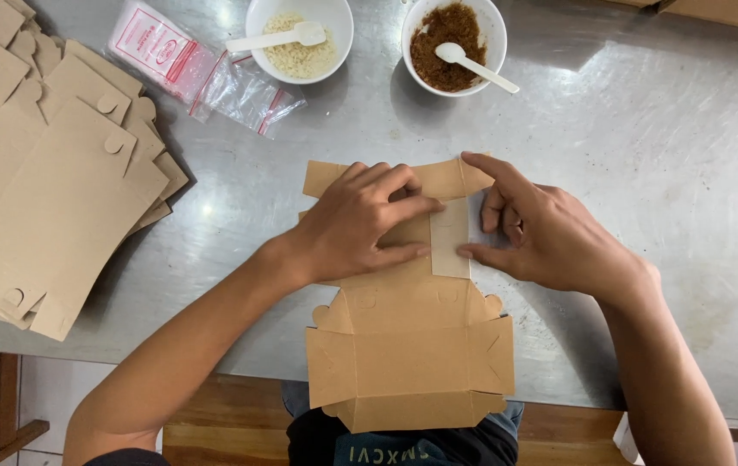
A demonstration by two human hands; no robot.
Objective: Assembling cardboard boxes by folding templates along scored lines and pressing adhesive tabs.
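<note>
Brown card fills the near edge of the steel table point(645, 173): a flat-cut cardboard box blank point(409, 362), its closest end already folded up into low walls over the person's lap, its far end lying flat under both hands. Left hand point(360, 226) is spread palm-down on the far panel, fingers extended and pressing, pinning the card so it cannot slide on the slick metal; it closes around nothing. Right hand point(541, 233) works the right side, index finger stretched onto the far flap and thumb against the edge of a paler side strip, pinching and creasing that flap rather than lifting it. Off to the left, well apart, a loose fanned stack of unfolded blanks point(50, 173) waits within reach. Further back lies a clear zip bag with red print point(205, 73), partly crumpled. Farthest, side by side, two white bowls: one of pale crumbs point(300, 39), one of dark brown crumbs point(453, 43), each with a white plastic spoon resting in it.
</note>
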